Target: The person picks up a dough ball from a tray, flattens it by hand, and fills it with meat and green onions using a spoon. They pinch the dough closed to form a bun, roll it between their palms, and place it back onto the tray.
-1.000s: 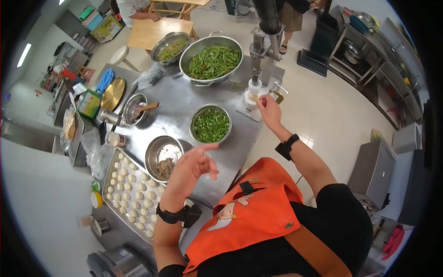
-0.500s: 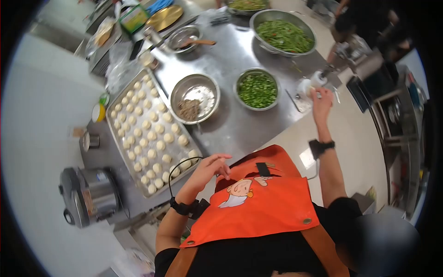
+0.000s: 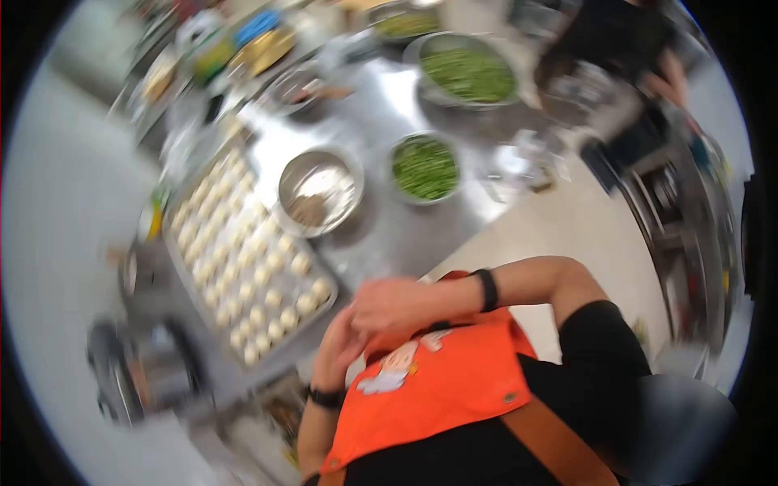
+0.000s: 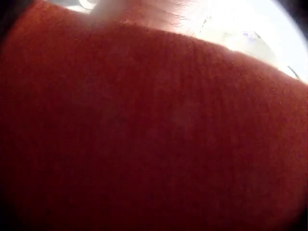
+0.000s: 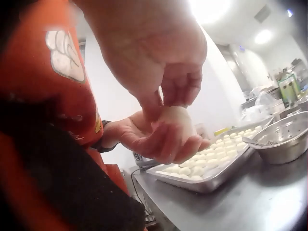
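Observation:
In front of the orange apron my two hands meet. The right wrist view shows a smooth, rounded white piece of dough (image 5: pixel 177 118) between them. My left hand (image 5: pixel 156 142) cups it from below with curled fingers. From above, my right hand (image 5: pixel 154 53) pinches its top edge with thumb and bent fingers. In the blurred head view, my right hand (image 3: pixel 393 306) lies over the fingers of my left hand (image 3: pixel 339 348), and the dough is hidden there. Reddish apron cloth (image 4: pixel 154 125) fills most of the left wrist view.
A tray (image 3: pixel 331 301) of small dough pieces lies left on the steel table (image 3: pixel 389 235). Nearby stand a bowl with brown filling (image 3: pixel 352 182), a bowl of chopped greens (image 3: pixel 425 168) and a large pan of green vegetables (image 3: pixel 470 74). A white device (image 3: pixel 519 162) stands at the right edge.
My right hand has left the white device at the table's right edge and come across to my left hand at the apron. The head view has also shifted.

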A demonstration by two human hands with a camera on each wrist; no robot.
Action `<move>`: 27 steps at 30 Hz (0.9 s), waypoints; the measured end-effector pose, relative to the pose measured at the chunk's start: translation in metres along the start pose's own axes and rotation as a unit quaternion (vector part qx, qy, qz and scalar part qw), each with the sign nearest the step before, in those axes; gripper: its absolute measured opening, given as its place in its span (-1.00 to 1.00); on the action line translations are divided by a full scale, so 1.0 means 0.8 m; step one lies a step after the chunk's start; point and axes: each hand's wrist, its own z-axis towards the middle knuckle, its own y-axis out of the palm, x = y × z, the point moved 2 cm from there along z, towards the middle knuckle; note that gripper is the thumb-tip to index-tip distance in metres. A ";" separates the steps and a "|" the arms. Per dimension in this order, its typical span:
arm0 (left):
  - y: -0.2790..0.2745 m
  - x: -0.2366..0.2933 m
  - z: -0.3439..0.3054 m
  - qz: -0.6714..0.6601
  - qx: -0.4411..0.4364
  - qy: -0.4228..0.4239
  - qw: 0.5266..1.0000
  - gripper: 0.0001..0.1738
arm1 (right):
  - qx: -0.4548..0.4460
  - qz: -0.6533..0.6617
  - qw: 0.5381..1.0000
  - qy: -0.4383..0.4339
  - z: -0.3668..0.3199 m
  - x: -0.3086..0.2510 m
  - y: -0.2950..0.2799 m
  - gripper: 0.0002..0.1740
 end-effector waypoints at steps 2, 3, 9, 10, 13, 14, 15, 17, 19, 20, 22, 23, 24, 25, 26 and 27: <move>0.002 0.007 -0.014 0.326 -0.106 0.106 0.933 -0.68 | 0.066 0.014 0.997 -0.030 -0.007 -0.005 0.025 -0.64; 0.024 0.013 -0.034 0.598 -0.101 0.293 0.740 -0.59 | 0.070 -0.038 0.996 -0.027 -0.010 -0.011 0.031 -0.65; -0.013 -0.013 -0.033 0.396 -0.163 0.072 0.901 -0.52 | 0.143 -0.005 0.956 0.257 -0.020 -0.071 0.096 -0.77; -0.013 -0.018 -0.036 0.406 -0.171 0.059 0.896 -0.53 | 0.168 -0.049 0.944 0.280 -0.027 -0.074 0.112 -0.78; -0.020 -0.031 -0.060 0.444 -0.180 0.027 0.877 -0.53 | 0.179 -0.117 0.919 0.331 -0.047 -0.096 0.145 -0.81; -0.023 -0.034 -0.066 0.455 -0.181 0.018 0.872 -0.53 | 0.176 -0.096 0.915 0.351 -0.048 -0.104 0.152 -0.81; -0.025 -0.037 -0.072 0.465 -0.183 0.007 0.866 -0.53 | 0.174 -0.074 0.909 0.371 -0.049 -0.112 0.160 -0.81; -0.019 -0.047 -0.082 0.485 -0.185 -0.009 0.854 -0.54 | 0.176 -0.026 0.901 0.396 -0.056 -0.119 0.169 -0.81; -0.005 -0.061 -0.091 0.526 -0.170 -0.011 0.833 -0.52 | 0.181 0.025 0.896 0.405 -0.067 -0.116 0.167 -0.79; -0.016 -0.067 -0.081 0.533 -0.181 0.006 0.827 -0.52 | 0.182 0.051 0.893 0.408 -0.074 -0.111 0.167 -0.78; -0.008 -0.078 -0.078 0.556 -0.158 0.017 0.816 -0.52 | 0.178 0.088 0.876 0.439 -0.086 -0.091 0.177 -0.75; 0.007 -0.083 -0.083 0.573 -0.125 0.005 0.810 -0.52 | 0.179 0.109 0.864 0.457 -0.092 -0.084 0.177 -0.74; 0.023 -0.092 -0.083 0.589 -0.094 -0.009 0.802 -0.52 | 0.214 0.107 0.866 0.439 -0.100 -0.089 0.159 -0.73; 0.046 -0.108 -0.077 0.565 -0.156 -0.013 0.810 -0.51 | 0.243 0.108 0.869 0.418 -0.113 -0.097 0.140 -0.72; 0.070 -0.120 -0.071 0.533 -0.205 -0.012 0.821 -0.51 | 0.265 0.118 0.874 0.391 -0.122 -0.106 0.124 -0.71; 0.087 -0.125 -0.070 0.496 -0.237 -0.002 0.835 -0.50 | 0.257 0.107 0.884 0.375 -0.137 -0.101 0.121 -0.70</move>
